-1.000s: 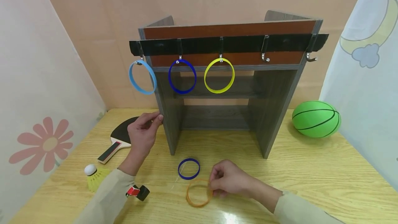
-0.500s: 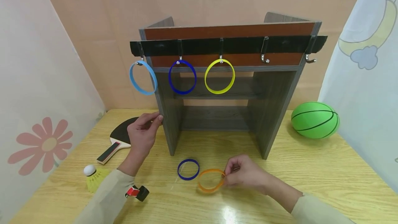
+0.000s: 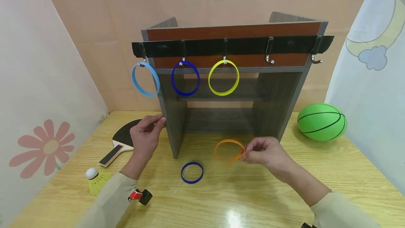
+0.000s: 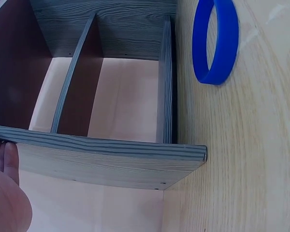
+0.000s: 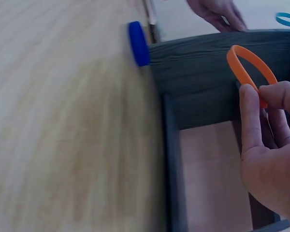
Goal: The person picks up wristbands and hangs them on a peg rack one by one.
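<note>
My right hand (image 3: pixel 265 156) pinches an orange wristband (image 3: pixel 229 140) between thumb and fingers, in front of the lower opening of a grey wooden shelf (image 3: pixel 283 97). In the right wrist view the orange band (image 5: pixel 251 57) stands up from the fingertips. With thumb and fingers, my left hand (image 3: pixel 146 134) grips the front edge of the shelf's left side panel (image 4: pixel 101 147). A dark blue wristband (image 3: pixel 192 182) lies on the table before the shelf. From the hooks hang a light blue band (image 3: pixel 135 80), another dark blue band (image 3: pixel 173 80) and a yellow band (image 3: pixel 237 80).
A black strip (image 3: pixel 202 48) with several hooks runs across the shelf's front; the two right-hand hooks (image 3: pixel 269 60) are bare. At left lie a table tennis bat (image 3: pixel 123 136) and a yellow shuttlecock (image 3: pixel 96 182). A green ball (image 3: pixel 322 122) rests at right.
My right hand has lifted the orange wristband off the table and carried it up, forward and to the right, towards the shelf. The left hand has stayed on the panel.
</note>
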`<state>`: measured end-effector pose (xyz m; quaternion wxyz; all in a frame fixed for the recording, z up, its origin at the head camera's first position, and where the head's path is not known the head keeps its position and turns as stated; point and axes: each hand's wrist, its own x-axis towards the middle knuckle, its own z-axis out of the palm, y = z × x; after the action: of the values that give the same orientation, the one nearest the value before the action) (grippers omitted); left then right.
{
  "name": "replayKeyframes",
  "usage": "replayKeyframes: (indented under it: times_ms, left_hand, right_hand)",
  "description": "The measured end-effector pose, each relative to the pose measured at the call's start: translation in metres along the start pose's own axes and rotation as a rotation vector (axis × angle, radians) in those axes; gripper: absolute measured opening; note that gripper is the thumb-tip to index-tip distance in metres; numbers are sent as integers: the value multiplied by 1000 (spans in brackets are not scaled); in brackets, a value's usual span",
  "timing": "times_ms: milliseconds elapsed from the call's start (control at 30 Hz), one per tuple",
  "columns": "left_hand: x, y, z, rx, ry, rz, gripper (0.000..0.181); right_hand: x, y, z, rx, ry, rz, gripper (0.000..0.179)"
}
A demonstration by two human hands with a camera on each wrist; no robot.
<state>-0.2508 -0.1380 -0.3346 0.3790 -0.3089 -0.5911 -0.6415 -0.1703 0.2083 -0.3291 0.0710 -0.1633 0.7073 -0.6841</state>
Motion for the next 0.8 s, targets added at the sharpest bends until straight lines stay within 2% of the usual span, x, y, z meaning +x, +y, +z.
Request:
replayKeyframes:
  times_ms: [267, 533, 667, 800]
  left_hand:
    - [0, 0, -1, 28, 2, 5, 9]
    - [-1, -1, -1, 23, -2, 8, 10]
    - [0, 0, -1, 29, -3, 11, 10]
    - [0, 1, 0, 24, -4, 7, 10]
  right_hand:
    - [1, -22, -8, 168, 83, -155, 24]
    - [-3, -53, -10, 334, 105, -327, 27]
    - [-5, -67, -14, 455, 113, -433, 28]
    - [-5, -76, -19, 574, 114, -498, 27]
